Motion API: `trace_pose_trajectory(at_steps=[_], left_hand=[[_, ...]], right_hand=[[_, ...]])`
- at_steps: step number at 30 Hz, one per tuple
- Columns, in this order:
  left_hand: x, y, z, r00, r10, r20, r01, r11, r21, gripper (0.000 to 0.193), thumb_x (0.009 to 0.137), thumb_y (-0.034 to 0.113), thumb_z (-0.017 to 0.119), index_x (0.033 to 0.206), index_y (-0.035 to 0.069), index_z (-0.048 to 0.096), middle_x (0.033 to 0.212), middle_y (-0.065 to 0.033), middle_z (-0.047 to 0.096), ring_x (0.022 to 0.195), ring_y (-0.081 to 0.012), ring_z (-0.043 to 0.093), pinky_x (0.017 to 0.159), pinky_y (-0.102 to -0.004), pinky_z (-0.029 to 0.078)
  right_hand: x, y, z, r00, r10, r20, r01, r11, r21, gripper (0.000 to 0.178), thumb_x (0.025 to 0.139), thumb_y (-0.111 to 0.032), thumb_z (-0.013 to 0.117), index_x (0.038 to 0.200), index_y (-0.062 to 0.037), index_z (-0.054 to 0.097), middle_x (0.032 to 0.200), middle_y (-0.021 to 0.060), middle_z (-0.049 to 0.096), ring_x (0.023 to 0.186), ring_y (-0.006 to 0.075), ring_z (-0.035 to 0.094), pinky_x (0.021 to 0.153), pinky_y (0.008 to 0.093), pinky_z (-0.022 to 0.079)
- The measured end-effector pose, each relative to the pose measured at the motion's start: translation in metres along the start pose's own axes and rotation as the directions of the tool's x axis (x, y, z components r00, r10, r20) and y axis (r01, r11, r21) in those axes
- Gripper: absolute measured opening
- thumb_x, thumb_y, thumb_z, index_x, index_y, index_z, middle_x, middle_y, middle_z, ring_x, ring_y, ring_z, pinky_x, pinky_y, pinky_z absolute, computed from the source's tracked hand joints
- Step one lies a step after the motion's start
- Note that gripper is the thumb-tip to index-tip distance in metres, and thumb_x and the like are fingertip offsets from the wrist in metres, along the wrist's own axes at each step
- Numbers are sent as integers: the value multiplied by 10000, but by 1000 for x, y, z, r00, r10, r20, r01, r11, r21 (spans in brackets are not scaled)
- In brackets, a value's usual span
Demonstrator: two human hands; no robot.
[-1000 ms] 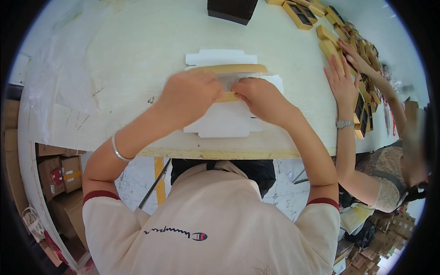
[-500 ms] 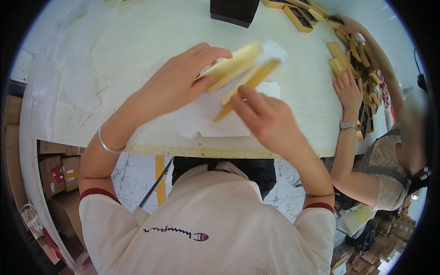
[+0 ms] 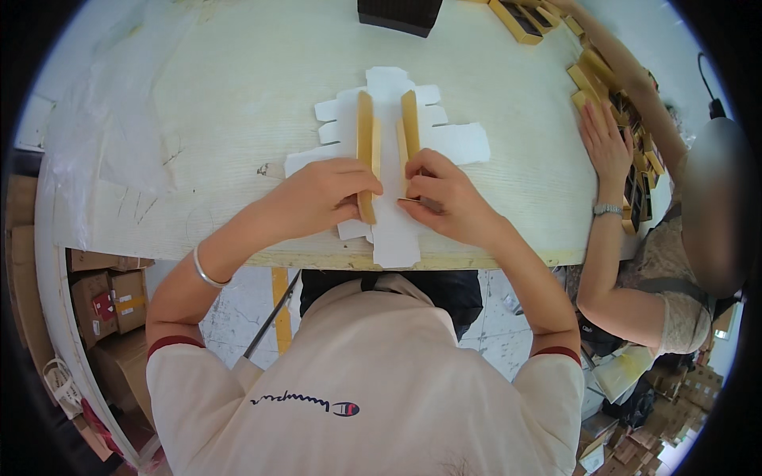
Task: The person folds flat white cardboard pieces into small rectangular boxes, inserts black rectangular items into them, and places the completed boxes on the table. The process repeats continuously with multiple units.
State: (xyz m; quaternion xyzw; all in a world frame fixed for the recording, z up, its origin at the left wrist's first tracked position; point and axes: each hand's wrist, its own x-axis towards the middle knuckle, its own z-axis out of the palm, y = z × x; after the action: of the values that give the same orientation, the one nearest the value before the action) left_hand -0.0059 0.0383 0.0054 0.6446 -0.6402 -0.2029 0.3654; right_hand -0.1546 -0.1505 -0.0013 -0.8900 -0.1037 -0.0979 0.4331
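Head view: the white-and-gold card blank (image 3: 396, 244) lies on the table (image 3: 238, 119) in front of the person, the fingers of the left hand (image 3: 333, 195) clamped on the near end of its left gold wall (image 3: 365, 143), those of the right hand (image 3: 451, 197) curled at the near end of the right gold wall (image 3: 410, 127), though whether they pinch it I cannot tell. It should handle as light, springy and easily creased, best held by the folded walls rather than the thin flaps. Half a second ago the walls slanted in a blur; now they run straight away from the body.
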Motion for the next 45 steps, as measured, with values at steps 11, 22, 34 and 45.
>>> trace_pose_trajectory(at_steps=[11,22,34,45], left_hand=[[17,7,34,979,-56,-197,85,986,141,87,754,94,688,832,66,661,739,-50,568,678,-217,573,559,-343,452],[7,3,20,957,-246,-155,219,961,-168,107,741,4,718,836,-9,669,739,-58,584,619,-114,552,530,-230,421],[11,7,9,948,-319,-16,302,911,-280,265,896,141,584,1131,40,514,874,-147,627,687,-264,583,619,-341,454],[9,16,34,945,-129,-301,137,991,5,182,858,40,593,1023,42,516,1019,-121,542,725,-310,584,612,-389,478]], right_hand=[[12,-15,-4,948,305,89,-315,937,150,350,761,89,625,1039,-41,457,960,127,491,845,286,536,711,356,466],[-16,-28,-4,981,-179,69,189,847,-497,654,615,3,731,1240,-75,555,1312,123,504,1103,310,531,928,388,419],[2,-3,23,930,194,-314,-94,947,308,302,789,72,643,1058,-49,578,908,96,586,667,208,514,657,317,464],[0,-5,16,952,-296,-82,173,738,-652,229,714,-94,635,932,-27,606,924,57,544,704,187,505,610,302,406]])
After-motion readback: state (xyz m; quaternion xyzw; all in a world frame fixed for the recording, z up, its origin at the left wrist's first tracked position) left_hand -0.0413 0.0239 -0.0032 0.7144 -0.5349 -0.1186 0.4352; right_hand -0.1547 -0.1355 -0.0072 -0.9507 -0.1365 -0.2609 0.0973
